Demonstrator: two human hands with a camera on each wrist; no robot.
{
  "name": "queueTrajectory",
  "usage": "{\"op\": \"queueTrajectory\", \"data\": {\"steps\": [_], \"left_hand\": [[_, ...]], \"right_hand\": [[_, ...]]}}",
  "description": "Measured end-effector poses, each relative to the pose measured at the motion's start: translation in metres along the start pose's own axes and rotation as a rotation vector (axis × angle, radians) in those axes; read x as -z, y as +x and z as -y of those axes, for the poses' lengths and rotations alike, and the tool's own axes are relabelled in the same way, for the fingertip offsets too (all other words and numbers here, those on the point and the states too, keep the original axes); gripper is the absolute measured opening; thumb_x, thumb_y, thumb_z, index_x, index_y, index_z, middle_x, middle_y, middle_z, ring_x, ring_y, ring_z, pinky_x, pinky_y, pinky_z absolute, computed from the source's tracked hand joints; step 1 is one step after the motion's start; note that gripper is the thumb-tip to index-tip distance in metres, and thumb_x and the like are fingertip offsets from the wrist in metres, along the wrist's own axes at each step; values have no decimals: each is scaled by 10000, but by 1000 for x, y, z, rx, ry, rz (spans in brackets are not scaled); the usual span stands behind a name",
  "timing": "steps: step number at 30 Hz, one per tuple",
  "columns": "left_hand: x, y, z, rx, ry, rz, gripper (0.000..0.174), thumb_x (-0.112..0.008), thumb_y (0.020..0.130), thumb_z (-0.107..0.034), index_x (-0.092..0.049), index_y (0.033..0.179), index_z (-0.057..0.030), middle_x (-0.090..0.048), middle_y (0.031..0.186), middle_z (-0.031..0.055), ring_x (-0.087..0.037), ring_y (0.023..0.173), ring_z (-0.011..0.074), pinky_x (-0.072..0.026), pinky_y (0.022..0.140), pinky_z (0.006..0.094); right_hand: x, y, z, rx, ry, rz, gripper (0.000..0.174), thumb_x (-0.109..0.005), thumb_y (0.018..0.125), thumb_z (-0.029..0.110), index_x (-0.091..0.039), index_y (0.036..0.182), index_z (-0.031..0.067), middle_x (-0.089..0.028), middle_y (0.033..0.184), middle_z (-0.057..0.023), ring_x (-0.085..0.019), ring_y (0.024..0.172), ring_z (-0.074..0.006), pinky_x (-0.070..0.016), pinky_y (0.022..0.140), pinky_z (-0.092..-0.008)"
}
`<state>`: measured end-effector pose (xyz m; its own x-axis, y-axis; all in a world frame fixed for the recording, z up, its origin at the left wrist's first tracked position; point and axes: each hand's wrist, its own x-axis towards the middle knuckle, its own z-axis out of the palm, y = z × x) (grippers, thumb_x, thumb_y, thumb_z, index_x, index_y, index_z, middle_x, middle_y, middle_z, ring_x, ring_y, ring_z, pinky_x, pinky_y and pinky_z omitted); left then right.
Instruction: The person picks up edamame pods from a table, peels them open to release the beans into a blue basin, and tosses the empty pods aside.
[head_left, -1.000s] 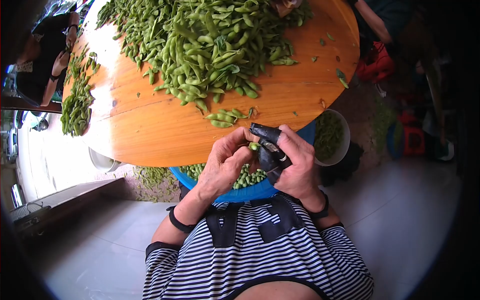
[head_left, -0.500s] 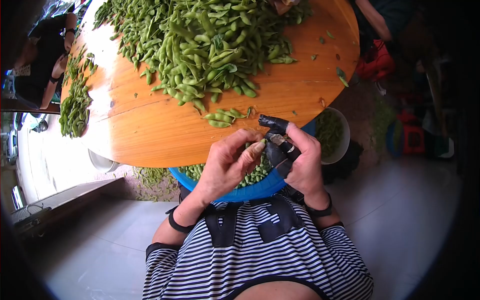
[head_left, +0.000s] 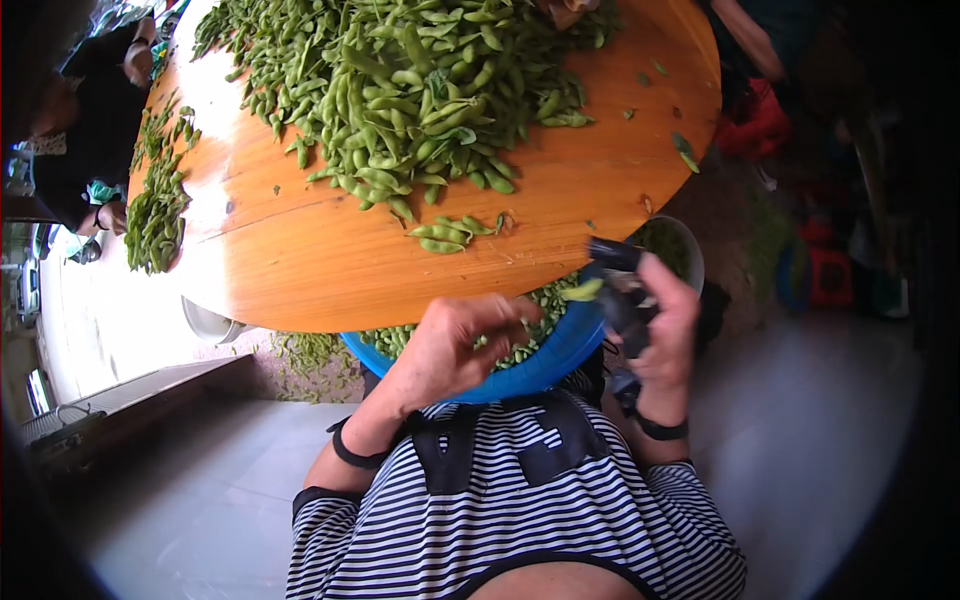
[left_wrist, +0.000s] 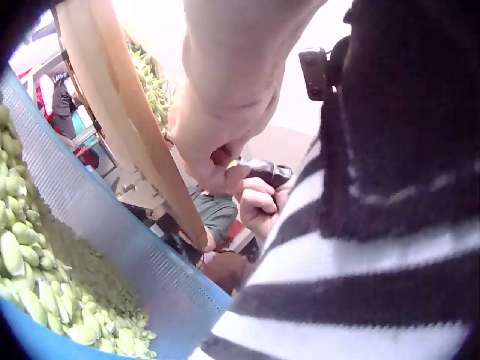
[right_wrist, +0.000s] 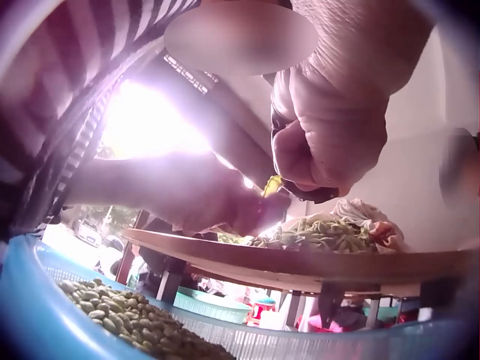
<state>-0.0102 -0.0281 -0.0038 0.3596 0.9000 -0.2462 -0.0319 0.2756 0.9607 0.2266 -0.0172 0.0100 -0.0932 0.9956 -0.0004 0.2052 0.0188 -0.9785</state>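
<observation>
In the head view my right hand [head_left: 655, 325], black wrapping on its fingers, pinches a green pod [head_left: 583, 290] over the right rim of the blue basket [head_left: 570, 352]. My left hand [head_left: 450, 345] is apart from it, over the basket's middle, fingers loosely bent with nothing visible in them. Shelled beans [head_left: 392, 340] lie in the basket below. The right wrist view has the pod [right_wrist: 273, 185] between the two hands, close together. A few pods [head_left: 440, 238] rest near the edge of the wooden table [head_left: 300, 280], in front of a large pod heap [head_left: 400, 100].
A smaller pod pile [head_left: 155, 220] lies at the table's left side, beside a person in black [head_left: 105, 110]. Under the table edge are a pale bucket [head_left: 690, 250] on the right and another [head_left: 208, 322] on the left. Pods litter the floor [head_left: 310, 365].
My right hand has moved right, away from my left hand, taking a pod with it. My left fingers have come off the pod. The person at left has lowered one hand.
</observation>
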Motion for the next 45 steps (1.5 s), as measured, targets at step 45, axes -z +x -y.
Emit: {"op": "queueTrajectory", "data": {"steps": [45], "left_hand": [[-3,27,-14,-233,160,-237,119,-668,913,-97,-650,918,21,-678,894,43,-664,832,109,-559,789,253]], "right_hand": [[-30,28,15,-26,226,315,188,-604,856,128,-595,899,-55,-473,776,-11,-484,617,-36,-384,511,-198]]}}
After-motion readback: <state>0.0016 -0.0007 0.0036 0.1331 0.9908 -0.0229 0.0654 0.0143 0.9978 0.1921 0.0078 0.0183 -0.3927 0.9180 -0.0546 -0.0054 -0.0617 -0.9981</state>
